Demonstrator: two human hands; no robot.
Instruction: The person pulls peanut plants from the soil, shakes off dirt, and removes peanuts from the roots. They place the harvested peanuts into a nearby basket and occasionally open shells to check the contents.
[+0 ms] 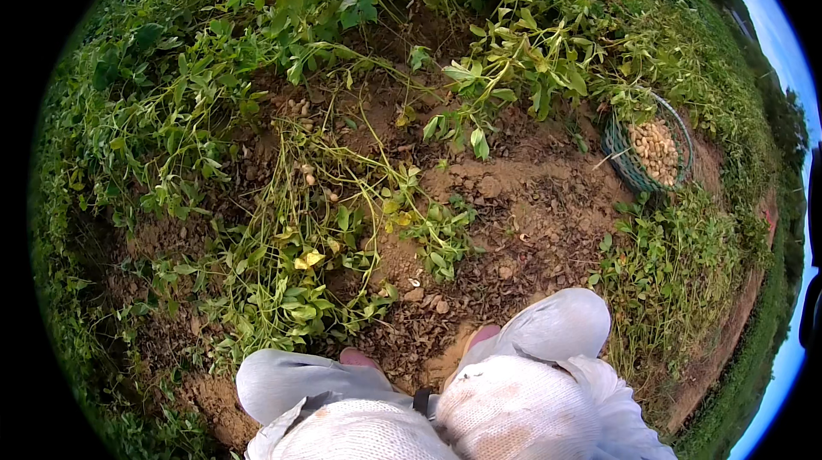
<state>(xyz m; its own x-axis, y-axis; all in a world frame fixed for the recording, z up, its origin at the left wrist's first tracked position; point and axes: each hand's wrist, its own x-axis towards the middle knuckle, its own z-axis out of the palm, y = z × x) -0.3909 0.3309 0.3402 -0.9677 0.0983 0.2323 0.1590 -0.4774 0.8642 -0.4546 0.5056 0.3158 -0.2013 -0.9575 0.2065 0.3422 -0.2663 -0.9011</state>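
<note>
My left hand [359,431], in a white knitted glove, is at the bottom edge near my left knee. My right hand [517,408], in a matching glove with brown soil stains, lies near my right knee. The fingers of both are not clearly seen, so their grip is hidden. Before me a pulled-looking peanut plant [321,203] sprawls on brown soil, with several peanut pods [308,174] among its stems. At the right stands a green woven basket [618,158], tilted in this view, holding many peanuts [656,150].
Leafy green plants [160,132] spread along the left and top. More plants [668,261] grow below the basket at right. Dry leaves and soil clods [430,299] lie before my pink shoes [359,358]. A bare dirt strip [725,351] runs along the far right.
</note>
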